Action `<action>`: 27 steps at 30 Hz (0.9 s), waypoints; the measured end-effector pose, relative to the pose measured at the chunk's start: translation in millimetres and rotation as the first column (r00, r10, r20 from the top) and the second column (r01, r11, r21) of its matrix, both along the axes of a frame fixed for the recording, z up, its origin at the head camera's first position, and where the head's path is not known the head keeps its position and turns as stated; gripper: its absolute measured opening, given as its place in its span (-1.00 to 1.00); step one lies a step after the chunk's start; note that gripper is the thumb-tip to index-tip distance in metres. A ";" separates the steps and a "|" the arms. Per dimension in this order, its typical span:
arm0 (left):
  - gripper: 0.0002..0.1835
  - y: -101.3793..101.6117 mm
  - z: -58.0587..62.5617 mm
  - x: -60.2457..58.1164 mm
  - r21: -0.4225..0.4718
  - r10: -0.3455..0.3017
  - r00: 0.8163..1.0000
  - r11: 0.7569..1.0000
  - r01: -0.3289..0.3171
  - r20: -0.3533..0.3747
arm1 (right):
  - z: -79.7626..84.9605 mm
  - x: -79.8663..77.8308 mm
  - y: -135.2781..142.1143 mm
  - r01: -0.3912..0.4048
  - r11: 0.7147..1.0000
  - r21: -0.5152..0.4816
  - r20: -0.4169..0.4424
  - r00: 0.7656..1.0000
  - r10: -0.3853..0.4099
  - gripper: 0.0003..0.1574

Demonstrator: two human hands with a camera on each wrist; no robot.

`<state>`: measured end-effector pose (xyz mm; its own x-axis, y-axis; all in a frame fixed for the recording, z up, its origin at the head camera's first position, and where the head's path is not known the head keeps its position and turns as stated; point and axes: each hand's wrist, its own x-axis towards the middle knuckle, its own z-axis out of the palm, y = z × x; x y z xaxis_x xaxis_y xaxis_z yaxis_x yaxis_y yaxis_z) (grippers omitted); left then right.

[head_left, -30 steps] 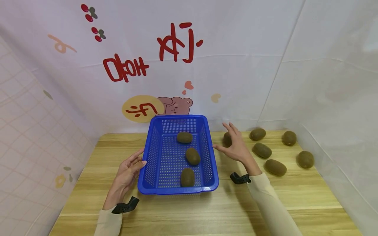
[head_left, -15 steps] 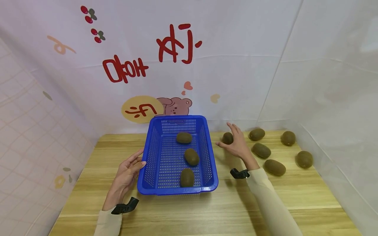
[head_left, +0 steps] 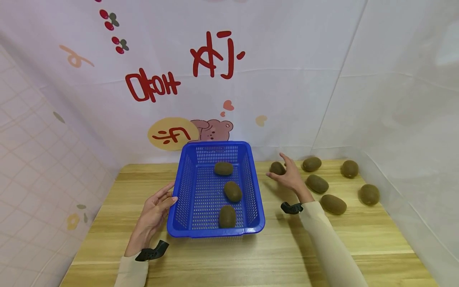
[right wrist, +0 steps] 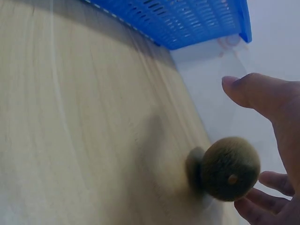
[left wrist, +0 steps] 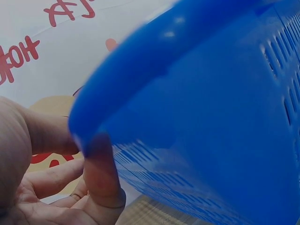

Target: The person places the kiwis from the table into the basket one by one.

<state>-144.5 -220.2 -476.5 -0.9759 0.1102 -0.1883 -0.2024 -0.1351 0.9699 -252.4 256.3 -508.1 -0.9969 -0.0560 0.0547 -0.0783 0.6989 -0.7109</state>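
A blue plastic basket [head_left: 215, 232] with slotted sides stands on the table. My left hand [head_left: 155, 208] is at its left side and grips the rim [left wrist: 136, 70], with fingers bent under the edge in the left wrist view. Three brown kiwis lie inside: a back one [head_left: 224, 168], a middle one [head_left: 232, 191] and a front one [head_left: 227, 216]. Right of the basket, my right hand [head_left: 290, 178] spreads its thumb and fingers around another kiwi [right wrist: 230, 168]. The thumb [right wrist: 262, 93] stands apart from this fruit; the other fingertips are right at its far side.
Several more kiwis lie to the right, among them one by the back wall [head_left: 312, 164], one nearer [head_left: 334, 204] and one beside the right wall [head_left: 369, 194]. White printed cloth [head_left: 287, 99] closes off the back and sides of the wooden table [head_left: 201, 263].
My right hand has moved slightly right, away from the basket, and its fingers have come closer around the kiwi there. The left hand and the basket stay in place.
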 end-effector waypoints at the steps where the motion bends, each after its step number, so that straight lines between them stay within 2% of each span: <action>1: -0.27 0.1 -0.2 0.1 0.000 0.001 1.000 1.000 -0.001 0.000 | -1.9 -0.3 1.2 0.003 1.000 -0.006 0.008 1.000 -0.003 0.33; 6: -0.27 -0.2 -1.2 0.5 0.007 -0.005 1.000 1.000 0.005 -0.004 | -10.5 -0.2 5.3 0.026 0.999 -0.034 0.039 0.999 -0.025 0.27; 12: -0.26 0.2 -0.6 1.2 0.007 0.002 1.000 1.000 -0.002 0.002 | -14.8 0.8 5.6 0.056 0.997 -0.045 0.053 0.997 -0.054 -0.01; 15: -0.26 0.1 -0.6 1.0 0.005 0.005 1.000 1.000 -0.005 0.000 | -15.4 0.5 5.9 0.065 0.997 -0.045 0.046 0.997 -0.063 -0.09; 27: -0.26 -0.1 -1.3 -0.1 0.008 0.001 1.000 1.000 -0.001 -0.003 | -15.5 1.7 6.5 0.074 0.996 -0.043 0.036 0.997 -0.072 -0.17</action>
<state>-144.6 -220.3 -477.8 -0.9765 0.1103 -0.1849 -0.1998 -0.1436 0.9693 -250.7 262.8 -523.6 -0.9996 0.0189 0.0209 -0.0029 0.6694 -0.7429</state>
